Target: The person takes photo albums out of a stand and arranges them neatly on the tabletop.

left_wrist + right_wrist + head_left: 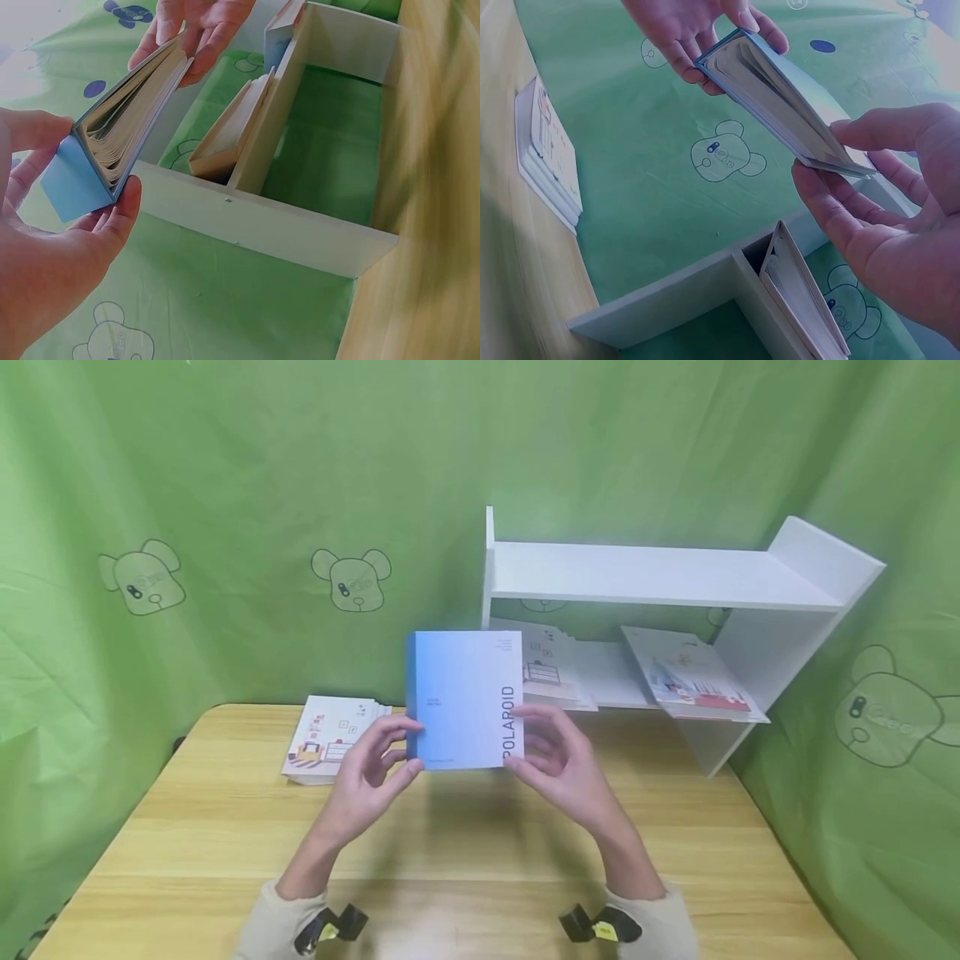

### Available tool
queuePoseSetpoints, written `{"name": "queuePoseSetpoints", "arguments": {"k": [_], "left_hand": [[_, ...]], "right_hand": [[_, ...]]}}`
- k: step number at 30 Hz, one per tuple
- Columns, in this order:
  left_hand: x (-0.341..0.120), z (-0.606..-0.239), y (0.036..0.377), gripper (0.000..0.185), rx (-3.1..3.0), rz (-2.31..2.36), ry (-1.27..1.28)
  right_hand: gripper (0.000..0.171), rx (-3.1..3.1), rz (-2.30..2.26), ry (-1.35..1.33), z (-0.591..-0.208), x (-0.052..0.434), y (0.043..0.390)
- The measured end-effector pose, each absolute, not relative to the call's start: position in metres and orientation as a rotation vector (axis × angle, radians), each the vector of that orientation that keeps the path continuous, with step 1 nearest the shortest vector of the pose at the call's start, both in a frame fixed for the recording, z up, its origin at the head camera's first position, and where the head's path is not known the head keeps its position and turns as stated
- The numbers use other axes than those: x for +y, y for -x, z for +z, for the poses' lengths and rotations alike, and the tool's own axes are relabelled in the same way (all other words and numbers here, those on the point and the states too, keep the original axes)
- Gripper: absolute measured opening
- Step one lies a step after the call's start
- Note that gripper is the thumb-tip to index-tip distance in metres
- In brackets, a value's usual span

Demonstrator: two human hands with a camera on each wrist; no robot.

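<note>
Both hands hold 1 blue book [463,700] upright above the table [450,852], cover facing the head camera, "POLAROID" printed along its right edge. Left hand [371,768] pinches the lower left corner at the spine, thumb [120,214] and fingers clamped on it. Right hand [558,760] grips the lower right edge, fingers curled round it, thumb on the front cover. In the left wrist view the book [120,127] shows its page edges, slightly fanned, with the right hand [196,28] at the far end. In the right wrist view the book [780,97] is tilted, left hand [694,34] at its far corner, right hand [885,202] near the lens with thumb above and fingers below the edge.

A stack of booklets [330,739] lies flat on the table at the back left, well apart from the hands. A white shelf [660,577] stands at the back right; under its top board lie 2 groups of booklets [555,668], 1 at left and 1 at right [693,681]. Green cloth [225,485] with bear prints hangs behind and around the table.
</note>
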State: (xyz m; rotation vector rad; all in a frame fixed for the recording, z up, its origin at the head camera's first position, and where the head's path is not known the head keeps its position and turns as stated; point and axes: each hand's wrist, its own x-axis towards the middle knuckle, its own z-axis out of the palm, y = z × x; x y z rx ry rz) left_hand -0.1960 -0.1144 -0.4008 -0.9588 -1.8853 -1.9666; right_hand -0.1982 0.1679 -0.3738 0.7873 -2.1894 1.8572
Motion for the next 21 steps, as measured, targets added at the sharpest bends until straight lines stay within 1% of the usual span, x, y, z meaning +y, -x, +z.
{"name": "queuePoseSetpoints", "arguments": {"k": [11, 21], "left_hand": [[-0.128, -0.397, 0.198, 0.043, -1.849, -1.969, 0.953], [-0.138, -0.395, 0.199, 0.041, -1.849, -1.945, 0.904]], "right_hand": [[0.06, -2.147, 1.921, -0.799, -0.37, 0.151, 0.202], [0.058, -2.104, 1.985, -0.778, -0.371, 0.135, 0.208]]}}
